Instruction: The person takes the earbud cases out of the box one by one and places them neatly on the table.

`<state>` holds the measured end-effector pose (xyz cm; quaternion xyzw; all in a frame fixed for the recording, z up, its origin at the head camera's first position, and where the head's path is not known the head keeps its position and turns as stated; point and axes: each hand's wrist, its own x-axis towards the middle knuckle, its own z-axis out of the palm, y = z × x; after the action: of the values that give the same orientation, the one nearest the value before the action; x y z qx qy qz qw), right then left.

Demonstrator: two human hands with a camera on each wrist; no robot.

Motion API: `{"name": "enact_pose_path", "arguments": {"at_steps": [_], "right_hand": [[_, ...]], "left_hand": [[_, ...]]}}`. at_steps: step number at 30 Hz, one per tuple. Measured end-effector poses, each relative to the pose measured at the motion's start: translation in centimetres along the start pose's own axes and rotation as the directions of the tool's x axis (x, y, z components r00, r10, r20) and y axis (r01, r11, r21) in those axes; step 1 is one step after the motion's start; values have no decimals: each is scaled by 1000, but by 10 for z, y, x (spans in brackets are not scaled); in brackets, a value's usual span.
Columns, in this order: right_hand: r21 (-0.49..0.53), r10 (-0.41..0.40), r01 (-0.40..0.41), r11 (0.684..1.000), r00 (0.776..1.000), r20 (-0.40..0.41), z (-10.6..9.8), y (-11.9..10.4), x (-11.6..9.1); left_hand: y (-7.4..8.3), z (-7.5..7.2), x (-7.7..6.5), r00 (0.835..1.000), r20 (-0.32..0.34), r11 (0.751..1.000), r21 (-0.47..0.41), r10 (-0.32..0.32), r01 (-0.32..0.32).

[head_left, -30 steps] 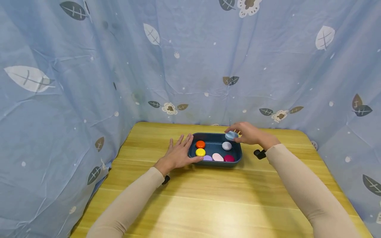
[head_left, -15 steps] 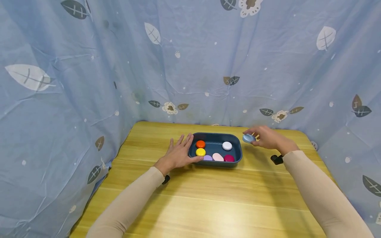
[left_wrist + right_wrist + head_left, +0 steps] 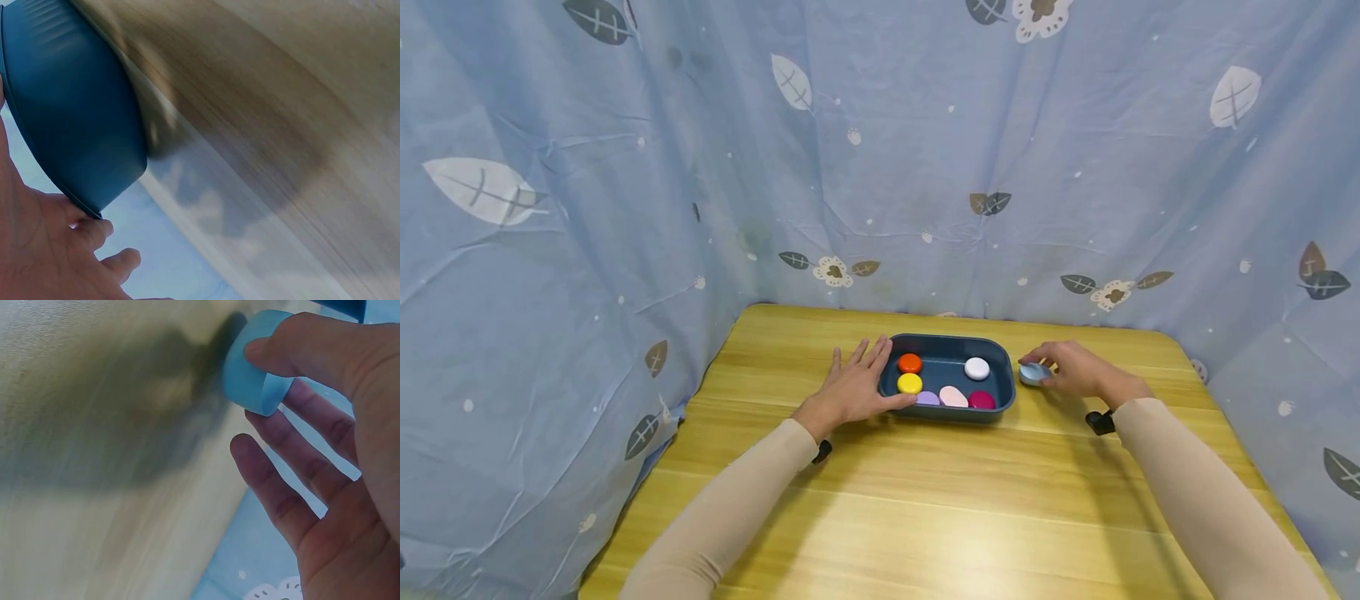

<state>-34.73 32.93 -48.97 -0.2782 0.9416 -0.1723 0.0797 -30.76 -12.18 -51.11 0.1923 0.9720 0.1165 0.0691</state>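
- i saw the right hand [image 3: 1078,369] pinching the pale blue disc [image 3: 1034,374] between thumb and fingers, just right of the tray [image 3: 942,373]; i could not tell whether its underside met the table [image 3: 925,500].
- the disc looked smooth to me, so a loose pinch could have let it slip or roll away from the tray.
- the left hand [image 3: 852,392] gripped nothing; its straight, spread fingers touched the tray's left end. a hard push there, i judged, could have slid the tray into the pale blue disc.
- inside the tray i counted an orange disc [image 3: 910,363], yellow disc [image 3: 910,383], purple disc [image 3: 927,398], pale pink oval [image 3: 953,397], crimson disc [image 3: 982,400] and white disc [image 3: 977,368].
- the tray's right wall stood between the pinched disc and the white one; a low leftward swing could have clipped it.
- behind the tray, beyond the table's far edge, i saw the blue curtain [image 3: 880,167].
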Motion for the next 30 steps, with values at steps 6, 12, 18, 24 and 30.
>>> {"name": "enact_pose_path", "arguments": {"at_steps": [6, 12, 18, 24, 30], "right_hand": [[-6, 18, -18, 1000, 1000, 14, 4, 3, -1], [-7, 16, -16, 1000, 1000, 11, 7, 4, -4], [-7, -5, 5, 1000, 1000, 4, 1, -2, -5], [-9, -2, 2, 1000, 1000, -31, -10, -18, 4], [-47, -40, 38, 998, 998, -38, -23, -42, 18]], "left_hand": [[1, -2, 1, 1000, -2, 1000, -5, 6, -6], [2, -3, 0, 1000, 3, 1000, -1, 2, -2], [2, -2, -1, 1000, 6, 1000, -8, 0, 0], [1, -1, 0, 1000, 1, 1000, -3, -5, 5], [1, -1, 0, 1000, 3, 1000, -13, -5, 5]]}}
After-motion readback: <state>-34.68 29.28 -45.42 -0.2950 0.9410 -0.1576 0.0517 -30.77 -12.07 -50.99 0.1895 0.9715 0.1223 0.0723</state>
